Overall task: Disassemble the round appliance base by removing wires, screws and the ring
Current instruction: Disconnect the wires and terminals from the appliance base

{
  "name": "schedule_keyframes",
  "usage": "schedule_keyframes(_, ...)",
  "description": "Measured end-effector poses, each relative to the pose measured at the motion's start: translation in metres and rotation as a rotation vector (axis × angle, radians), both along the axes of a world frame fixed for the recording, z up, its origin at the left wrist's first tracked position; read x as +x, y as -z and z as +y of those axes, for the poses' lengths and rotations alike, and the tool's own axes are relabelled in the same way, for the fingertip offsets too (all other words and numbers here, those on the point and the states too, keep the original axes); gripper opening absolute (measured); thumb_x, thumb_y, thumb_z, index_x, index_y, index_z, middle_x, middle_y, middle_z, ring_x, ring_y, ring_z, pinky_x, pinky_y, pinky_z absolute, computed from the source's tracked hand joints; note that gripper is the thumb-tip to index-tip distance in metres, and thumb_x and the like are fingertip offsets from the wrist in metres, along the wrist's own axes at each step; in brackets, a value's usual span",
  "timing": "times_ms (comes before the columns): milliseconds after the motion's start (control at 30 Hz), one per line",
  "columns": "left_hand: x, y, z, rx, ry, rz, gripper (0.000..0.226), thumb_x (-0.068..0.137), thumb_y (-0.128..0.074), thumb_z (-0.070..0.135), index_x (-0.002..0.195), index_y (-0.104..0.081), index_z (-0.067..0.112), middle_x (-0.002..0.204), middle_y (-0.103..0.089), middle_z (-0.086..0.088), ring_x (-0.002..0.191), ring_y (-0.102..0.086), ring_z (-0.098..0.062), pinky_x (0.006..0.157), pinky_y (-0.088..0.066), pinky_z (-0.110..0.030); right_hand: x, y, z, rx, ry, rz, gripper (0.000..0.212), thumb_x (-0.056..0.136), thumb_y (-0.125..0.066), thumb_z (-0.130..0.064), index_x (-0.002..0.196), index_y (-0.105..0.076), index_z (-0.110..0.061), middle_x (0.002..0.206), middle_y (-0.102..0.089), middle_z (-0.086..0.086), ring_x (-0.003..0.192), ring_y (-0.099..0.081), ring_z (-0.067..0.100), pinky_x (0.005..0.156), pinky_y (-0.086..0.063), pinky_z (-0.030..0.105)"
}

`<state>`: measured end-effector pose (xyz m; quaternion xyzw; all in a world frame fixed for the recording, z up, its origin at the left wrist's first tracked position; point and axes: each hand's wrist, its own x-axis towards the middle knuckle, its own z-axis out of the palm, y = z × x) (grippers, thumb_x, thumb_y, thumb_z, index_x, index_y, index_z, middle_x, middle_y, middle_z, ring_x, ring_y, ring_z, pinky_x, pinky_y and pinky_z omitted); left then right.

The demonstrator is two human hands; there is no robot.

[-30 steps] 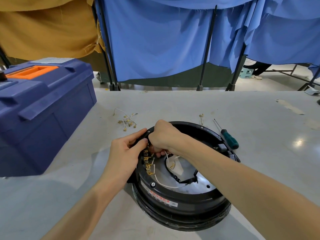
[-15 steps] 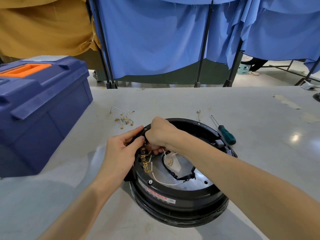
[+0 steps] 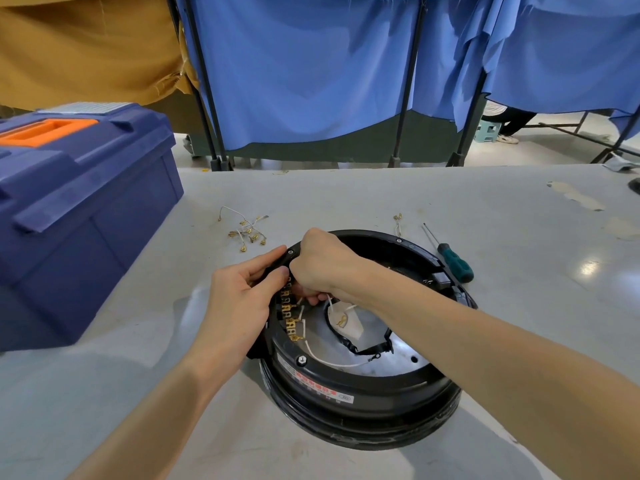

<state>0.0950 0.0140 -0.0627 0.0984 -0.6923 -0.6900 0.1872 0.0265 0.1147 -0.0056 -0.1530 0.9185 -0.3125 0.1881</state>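
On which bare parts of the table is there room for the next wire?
The grey table is bare right of the green-handled screwdriver and along its far edge, beyond the round black appliance base. It is crowded between the blue plastic toolbox and the base, where loose brass-tipped wires lie.

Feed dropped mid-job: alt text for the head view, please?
The left hand grips the left rim of the black base while the right hand pinches a wire at the terminals inside. The base sits on a table; a screwdriver and loose wires lie beyond it, a toolbox to the left.
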Motion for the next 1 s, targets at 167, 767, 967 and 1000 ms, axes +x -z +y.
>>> schedule_keyframes(167,0.0,0.0,-0.001,-0.017,-0.008,-0.02,0.03,0.092,-0.062,0.007,0.118,-0.068,0.018,0.09,-0.077,0.006,0.083,-0.072,-0.016,0.073,-0.059,-0.029,-0.001,-0.002,-0.003,0.02,-0.002,-0.008,0.027,0.082,-0.048,0.001,0.055,-0.051,-0.003,0.028,-0.047,0.005,0.018,-0.038,0.012,0.032,-0.029,0.01)
schedule_keyframes(767,-0.002,0.004,-0.001,0.062,0.002,-0.01,0.028,0.09,-0.064,0.008,0.11,-0.071,0.026,0.095,-0.076,0.004,0.085,-0.073,-0.011,0.063,-0.055,-0.017,-0.002,-0.007,0.03,-0.053,-0.143,-0.101,0.012,0.088,-0.064,-0.002,0.082,-0.071,0.006,0.062,-0.066,0.011,0.044,-0.051,0.011,0.038,-0.038,0.019)
schedule_keyframes(967,-0.001,0.004,-0.001,0.078,0.01,0.001,0.027,0.089,-0.064,0.009,0.109,-0.071,0.026,0.097,-0.076,0.004,0.089,-0.073,-0.012,0.068,-0.057,-0.02,0.009,-0.017,0.041,-0.149,-0.194,0.113,0.011,0.079,-0.077,-0.009,0.072,-0.074,-0.016,0.06,-0.064,-0.002,0.055,-0.055,0.006,0.05,-0.042,0.014)
schedule_keyframes(1000,-0.001,0.004,-0.001,0.075,0.007,0.009,0.027,0.089,-0.064,0.009,0.107,-0.072,0.027,0.097,-0.076,0.005,0.09,-0.073,-0.012,0.069,-0.057,-0.02,0.014,-0.017,0.04,-0.141,-0.225,0.115,0.009,0.078,-0.077,-0.01,0.072,-0.075,-0.017,0.061,-0.064,-0.004,0.053,-0.053,0.003,0.047,-0.04,0.011)
